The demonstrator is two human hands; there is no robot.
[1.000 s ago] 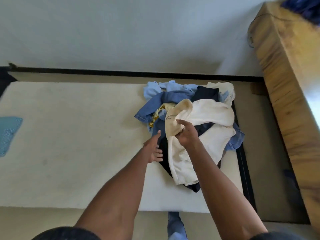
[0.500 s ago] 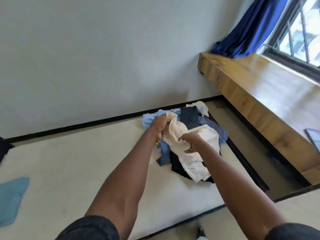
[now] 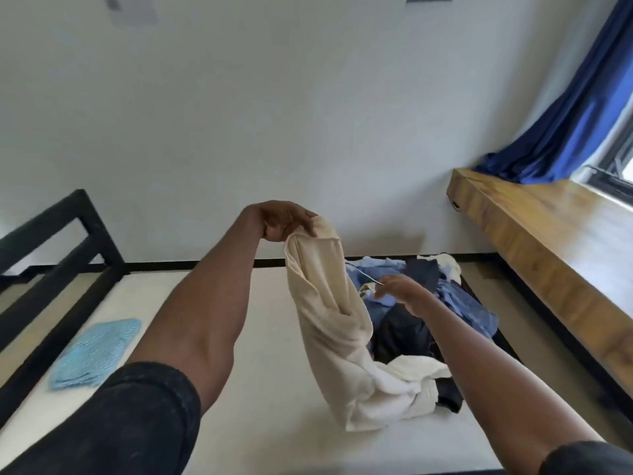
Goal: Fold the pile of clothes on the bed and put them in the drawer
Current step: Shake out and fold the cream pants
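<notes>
Clothes pile right on bed

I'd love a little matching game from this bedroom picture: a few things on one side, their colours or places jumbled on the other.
Things:
1. garment in the left hand
2. folded cloth
3. curtain
4. bed frame

Descriptions:
A. black
B. cream, lifted off the pile
C. deep blue, by the window
D. light blue, lying flat on the mattress

Pairs: 1-B, 2-D, 3-C, 4-A
</notes>
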